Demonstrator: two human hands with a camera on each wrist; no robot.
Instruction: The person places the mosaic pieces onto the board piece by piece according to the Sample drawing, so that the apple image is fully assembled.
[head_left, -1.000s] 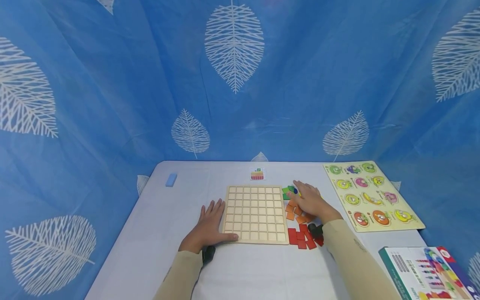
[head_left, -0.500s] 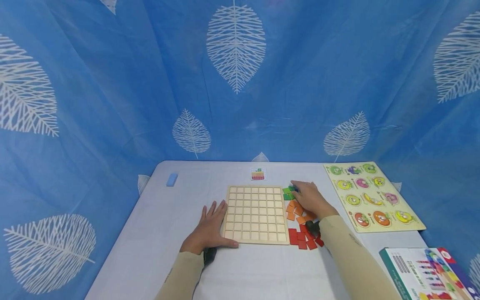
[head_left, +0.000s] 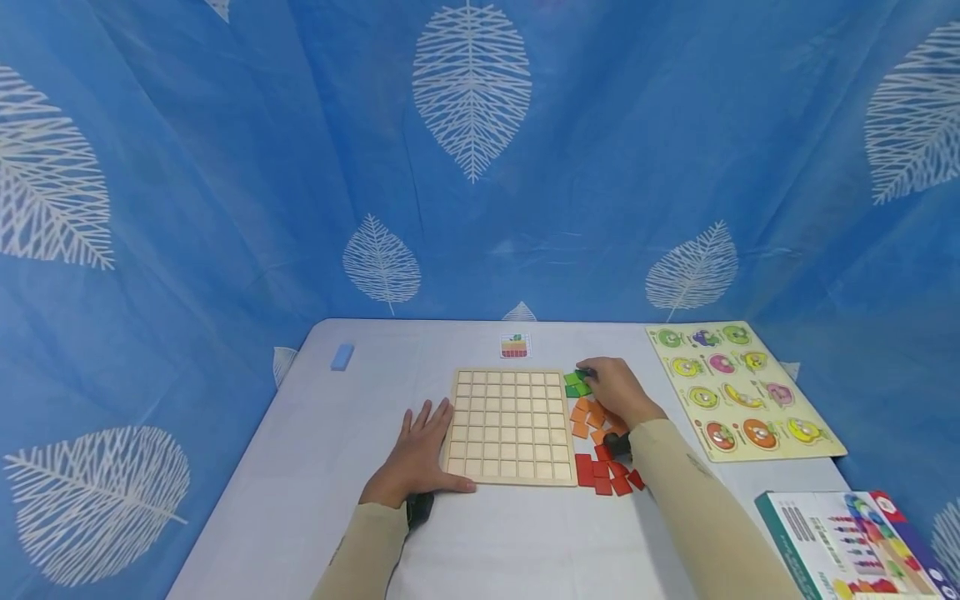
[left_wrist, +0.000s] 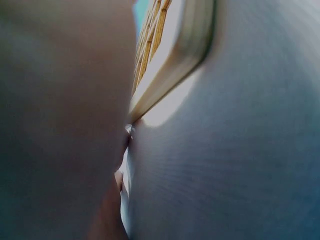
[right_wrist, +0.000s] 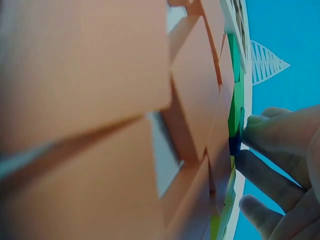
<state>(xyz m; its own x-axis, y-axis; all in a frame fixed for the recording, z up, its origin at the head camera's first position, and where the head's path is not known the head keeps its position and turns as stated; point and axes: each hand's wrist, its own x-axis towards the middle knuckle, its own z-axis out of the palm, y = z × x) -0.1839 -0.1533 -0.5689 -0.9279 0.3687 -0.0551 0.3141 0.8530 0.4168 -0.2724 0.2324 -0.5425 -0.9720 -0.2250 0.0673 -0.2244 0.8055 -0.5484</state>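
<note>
Pinching at the green tiles [head_left: 576,385], my right hand [head_left: 615,392] has its fingertips [right_wrist: 260,131] curled against a dark blue tile [right_wrist: 234,144] at the pile's far end; the grip itself is partly hidden, so I cannot tell whether the tile is lifted or merely touched. The tile pile lies on the table [head_left: 337,433] just beside the grid board [head_left: 510,427], at 3 o'clock from it: green tiles farthest from me, orange tiles [head_left: 585,417] in the middle, red tiles [head_left: 603,477] nearest.

My left hand [head_left: 420,454] lies spread flat on the table at the board's 9 o'clock edge, thumb along the near rim, holding nothing.

Hazards, as I judge them:
- The tiles look thin and overlap. A fingertip pinch may drag a neighbouring green tile along or flick one off the pile.
- My right forearm crosses the orange and red tiles. Lowering it would scatter them.
- If the left hand eases, a nudge from the right side could shift the board.
</note>
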